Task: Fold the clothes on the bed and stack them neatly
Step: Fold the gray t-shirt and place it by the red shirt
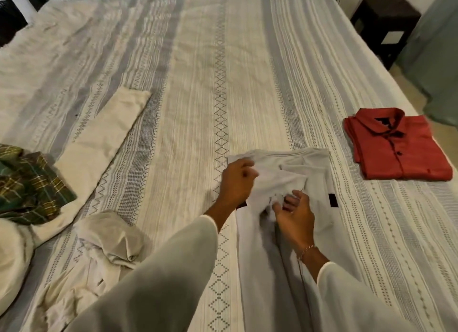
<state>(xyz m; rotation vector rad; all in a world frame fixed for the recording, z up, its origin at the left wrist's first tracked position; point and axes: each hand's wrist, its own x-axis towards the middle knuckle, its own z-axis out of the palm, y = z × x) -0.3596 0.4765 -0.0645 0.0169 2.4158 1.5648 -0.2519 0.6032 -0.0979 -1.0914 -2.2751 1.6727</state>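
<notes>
— What are the hands doing?

— From my remote seat: the left hand (pixel 236 180) reaches forward from a loose pale sleeve, knuckles up, its fingers curled round a fold of the pale grey T-shirt (pixel 282 183) near the shoulder. The right hand (pixel 293 212) sits just nearer me, palm turned partly up, fingers bent and pinching bunched cloth at the shirt's middle. A thin chain bracelet (pixel 306 251) circles that wrist.

— And the surroundings?

— I see a wide bed with a cream-and-grey striped woven cover (pixel 198 71). A dark wooden side table (pixel 385 22) stands past its far right corner.

— How does the shirt look?

— It lies lengthwise near the bed's front edge, neck away from me, its sides turned inward, with a small black patch (pixel 332 201) on the right. A folded red button-up shirt (pixel 396 146) rests well to its right. To the left lie a cream trouser leg (pixel 104 131), a crumpled green plaid cloth (pixel 29 183) and a rumpled off-white garment (pixel 109 235).
</notes>
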